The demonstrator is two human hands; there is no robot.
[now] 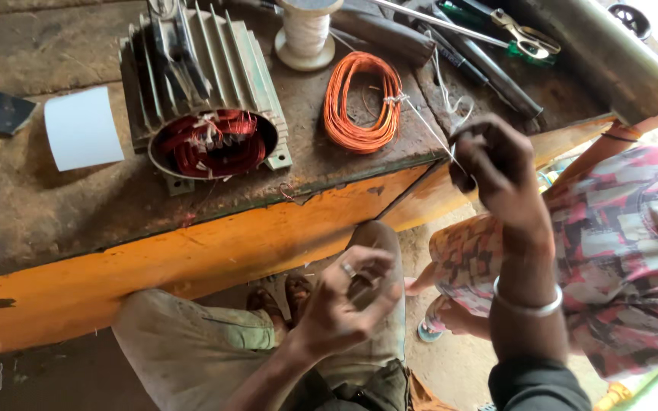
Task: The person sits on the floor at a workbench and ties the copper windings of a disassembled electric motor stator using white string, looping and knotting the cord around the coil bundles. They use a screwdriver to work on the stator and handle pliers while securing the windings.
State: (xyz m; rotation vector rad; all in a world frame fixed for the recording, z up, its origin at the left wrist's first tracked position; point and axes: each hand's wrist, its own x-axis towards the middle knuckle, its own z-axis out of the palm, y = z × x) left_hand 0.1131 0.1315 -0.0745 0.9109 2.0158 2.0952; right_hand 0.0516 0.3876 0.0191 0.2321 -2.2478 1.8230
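Observation:
My right hand (496, 167) is raised beside the bench edge, fingers pinched on a thin white string (428, 125) that runs up to the orange wire coil (362, 101), where it is tied. My left hand (348, 297) sits lower, over my knee, fingers curled with a ring on one finger; whether it holds the string's other end I cannot tell. A finned grey motor housing (199, 91) with red copper windings inside lies on the bench to the left of the coil.
A white thread spool (306, 30) stands behind the coil. Scissors (527, 38), dark tools and a metal tube (611, 61) lie at the back right. White paper (83, 127) lies at the left. Another person in a patterned garment (618, 251) stands at the right. The bench has an orange front (154, 266).

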